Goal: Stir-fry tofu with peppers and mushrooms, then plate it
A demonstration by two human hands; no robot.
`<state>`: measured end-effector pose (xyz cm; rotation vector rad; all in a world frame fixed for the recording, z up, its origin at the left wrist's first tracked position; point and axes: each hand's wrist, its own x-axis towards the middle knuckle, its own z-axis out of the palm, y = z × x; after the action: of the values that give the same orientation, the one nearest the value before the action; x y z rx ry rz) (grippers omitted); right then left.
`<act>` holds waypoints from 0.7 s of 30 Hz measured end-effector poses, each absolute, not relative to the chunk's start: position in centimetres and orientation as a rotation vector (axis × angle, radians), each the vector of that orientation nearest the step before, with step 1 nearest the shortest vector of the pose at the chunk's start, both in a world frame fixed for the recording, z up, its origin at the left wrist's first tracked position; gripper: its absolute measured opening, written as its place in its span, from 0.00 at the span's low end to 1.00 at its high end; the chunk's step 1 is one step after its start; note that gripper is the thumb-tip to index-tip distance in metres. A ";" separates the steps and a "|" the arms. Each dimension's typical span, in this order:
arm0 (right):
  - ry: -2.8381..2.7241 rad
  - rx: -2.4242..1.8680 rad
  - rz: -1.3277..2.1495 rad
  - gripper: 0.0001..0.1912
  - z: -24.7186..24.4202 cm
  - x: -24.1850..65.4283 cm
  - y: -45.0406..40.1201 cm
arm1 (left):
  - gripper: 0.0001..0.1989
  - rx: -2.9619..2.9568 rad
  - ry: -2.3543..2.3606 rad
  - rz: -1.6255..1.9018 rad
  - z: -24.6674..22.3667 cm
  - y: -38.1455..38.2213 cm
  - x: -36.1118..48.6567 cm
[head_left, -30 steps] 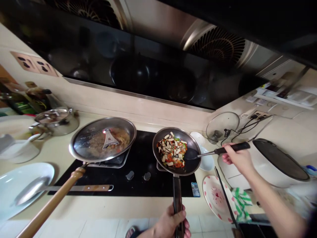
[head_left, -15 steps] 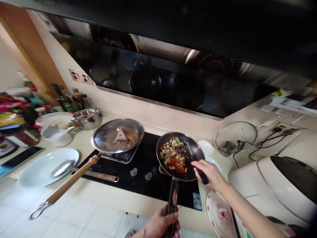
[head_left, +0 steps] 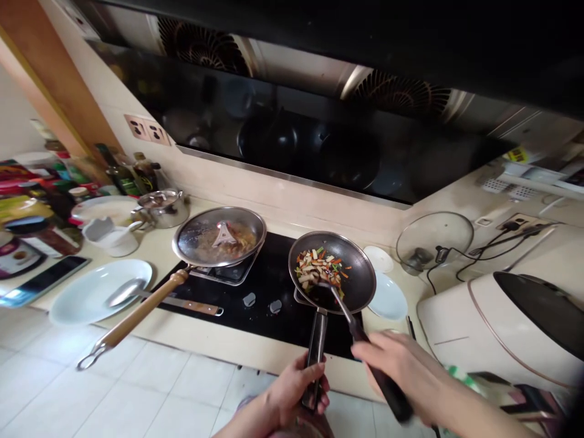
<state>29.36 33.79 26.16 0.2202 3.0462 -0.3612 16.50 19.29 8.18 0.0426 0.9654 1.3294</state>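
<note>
My left hand [head_left: 296, 389] is wrapped round the dark handle of a frying pan [head_left: 358, 267] on the right burner. Chopped food [head_left: 323, 264], with pale strips and orange and green bits, lies on the pan's left and middle. My right hand [head_left: 401, 368] grips the black handle of a cooking spatula [head_left: 349, 313]. Its metal shaft slants into the pan, and its head is partly hidden among the food near the front. On the left burner sits a wooden-handled pan [head_left: 166, 304] under a lid [head_left: 246, 225], with brownish food showing through.
A pale oval plate [head_left: 91, 310] with a metal spoon [head_left: 125, 292] lies left of the black hob [head_left: 278, 274]. Bottles, a phone [head_left: 50, 280] and a small steel pot [head_left: 164, 213] crowd the left counter. At right are a pale plate [head_left: 387, 295], a glass lid [head_left: 433, 243] and a white cooker [head_left: 465, 322].
My right hand has come down and nearer with the spatula, whose head has moved to the pan's front. The food is gathered farther back. My left hand still holds the pan handle.
</note>
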 end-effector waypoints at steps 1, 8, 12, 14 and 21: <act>3.090 0.229 -0.371 0.13 25.5 28.5 34.5 | 0.32 0.047 0.966 1.319 8.3 19.1 16.5; 2.961 1.526 -1.245 0.14 27.5 30.2 45.6 | 0.33 0.090 0.974 1.284 8.1 18.5 16.4; 2.567 2.109 -1.749 0.12 24.3 28.4 47.5 | 0.33 0.107 0.952 1.303 7.9 18.8 16.5; 2.574 2.046 -1.876 0.14 21.6 26.7 46.4 | 0.32 0.104 0.956 1.324 8.1 18.9 16.5; 2.860 1.497 -1.520 0.20 25.4 29.4 46.4 | 0.33 0.077 0.982 1.288 8.0 18.8 16.5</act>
<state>29.38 46.43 25.40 1.4966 2.8601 -1.5196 16.52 18.80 8.00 0.0773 0.9817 1.2885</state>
